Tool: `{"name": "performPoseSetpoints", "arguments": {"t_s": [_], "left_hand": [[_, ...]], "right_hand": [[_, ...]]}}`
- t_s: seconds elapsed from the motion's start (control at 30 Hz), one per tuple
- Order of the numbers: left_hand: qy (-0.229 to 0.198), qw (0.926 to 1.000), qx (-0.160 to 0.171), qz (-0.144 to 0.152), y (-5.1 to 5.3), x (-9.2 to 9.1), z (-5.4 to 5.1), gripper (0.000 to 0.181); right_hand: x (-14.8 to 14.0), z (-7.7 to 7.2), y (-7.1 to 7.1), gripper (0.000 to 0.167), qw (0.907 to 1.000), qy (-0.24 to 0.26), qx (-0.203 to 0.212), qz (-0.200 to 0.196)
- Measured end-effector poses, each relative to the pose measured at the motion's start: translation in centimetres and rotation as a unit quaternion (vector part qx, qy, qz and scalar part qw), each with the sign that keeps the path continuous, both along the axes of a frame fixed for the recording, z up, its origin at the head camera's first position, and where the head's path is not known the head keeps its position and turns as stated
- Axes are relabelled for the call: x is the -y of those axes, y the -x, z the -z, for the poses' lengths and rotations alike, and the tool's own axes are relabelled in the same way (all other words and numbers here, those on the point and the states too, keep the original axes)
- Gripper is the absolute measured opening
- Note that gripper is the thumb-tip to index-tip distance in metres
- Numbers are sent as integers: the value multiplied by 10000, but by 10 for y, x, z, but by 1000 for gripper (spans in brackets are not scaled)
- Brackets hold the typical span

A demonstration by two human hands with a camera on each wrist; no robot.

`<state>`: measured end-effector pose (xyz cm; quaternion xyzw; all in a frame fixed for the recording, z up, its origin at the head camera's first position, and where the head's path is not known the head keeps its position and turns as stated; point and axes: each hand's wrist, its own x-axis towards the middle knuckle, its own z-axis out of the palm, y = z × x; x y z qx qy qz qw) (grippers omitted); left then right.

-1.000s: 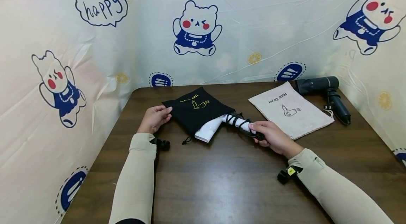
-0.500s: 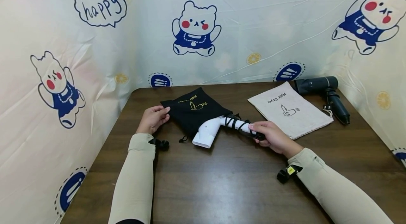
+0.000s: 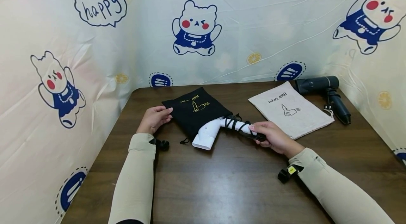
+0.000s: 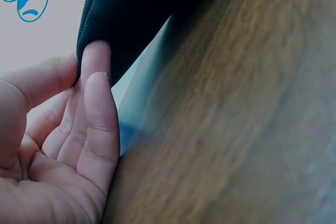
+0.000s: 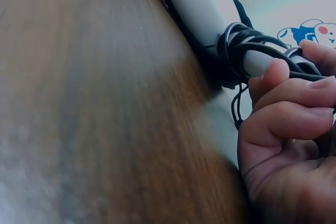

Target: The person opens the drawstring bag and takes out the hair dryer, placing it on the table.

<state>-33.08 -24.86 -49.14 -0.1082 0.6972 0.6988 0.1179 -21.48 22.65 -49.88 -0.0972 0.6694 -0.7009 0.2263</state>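
In the head view my left hand (image 3: 154,120) pinches the left corner of a black drawstring pouch (image 3: 198,109) printed "Hair Dryer" in gold. The left wrist view shows that cloth between thumb and fingers. My right hand (image 3: 272,136) grips the handle end of a white hair dryer (image 3: 207,135), whose black cord (image 3: 240,125) is wound round the handle. The dryer's nozzle end and handle stick out of the pouch; the black cloth hides the rest of it. The right wrist view has the fingers curled at the corded handle (image 5: 257,62).
To the right lies a pale drawstring pouch (image 3: 288,109), also printed "Hair Dryer". Behind it a dark hair dryer (image 3: 320,85) rests near the back right edge of the wooden table (image 3: 203,185). A printed curtain (image 3: 241,23) surrounds the table's back and sides.
More of the white hair dryer shows outside the black pouch than a second ago; its nozzle end has come forward, toward the person. Both hands keep their holds and have barely moved.
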Motion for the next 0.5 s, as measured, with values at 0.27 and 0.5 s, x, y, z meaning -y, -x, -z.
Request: {"name": "performPoseSetpoints", "arguments": {"t_s": [0.27,0.5], "left_hand": [[-61,9996,146,-225,-1,-1,-2,24],[-164,9992,150,-319,-2,-2,-4,24]], "right_hand": [[-3,0,-1,30,9995,43,-60,-293],[-5,1,-1,28,9979,-21,-305,-577]]}}
